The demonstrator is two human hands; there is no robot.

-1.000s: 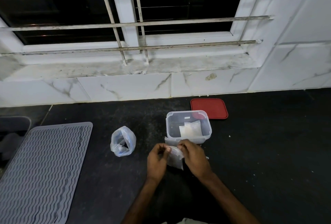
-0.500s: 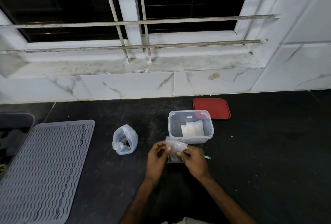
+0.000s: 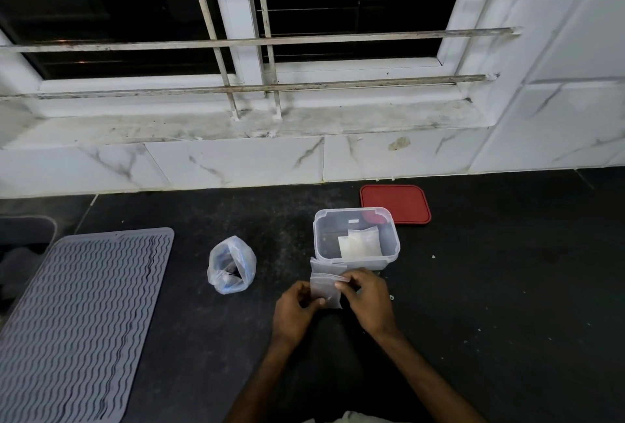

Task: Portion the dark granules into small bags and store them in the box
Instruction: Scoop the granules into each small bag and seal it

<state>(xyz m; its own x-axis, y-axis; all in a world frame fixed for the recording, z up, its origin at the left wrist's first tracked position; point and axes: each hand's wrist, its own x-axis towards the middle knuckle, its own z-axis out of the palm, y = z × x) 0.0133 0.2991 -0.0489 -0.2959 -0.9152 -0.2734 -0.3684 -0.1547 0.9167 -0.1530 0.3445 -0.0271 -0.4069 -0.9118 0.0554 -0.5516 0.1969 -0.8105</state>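
Observation:
Both my hands hold a small clear zip bag [image 3: 324, 289] just in front of the clear plastic box [image 3: 389, 258]. My left hand [image 3: 296, 312] pinches the bag's lower left side, and my right hand [image 3: 367, 301] grips its top right edge. Another empty small bag [image 3: 326, 266] lies flat behind it against the box. Inside the box lies a small bag with pale contents [image 3: 361, 243]. To the left stands a crumpled clear plastic bag [image 3: 231, 265] with dark granules at its bottom.
The box's red lid [image 3: 395, 203] lies flat behind the box near the tiled wall. A grey ribbed mat [image 3: 77, 321] covers the counter's left part. A barred window and marble sill rise behind the dark counter [image 3: 507, 287].
The small bag is now held flatter and more upright between my hands. My right hand has shifted to its top edge. The camera has moved slightly.

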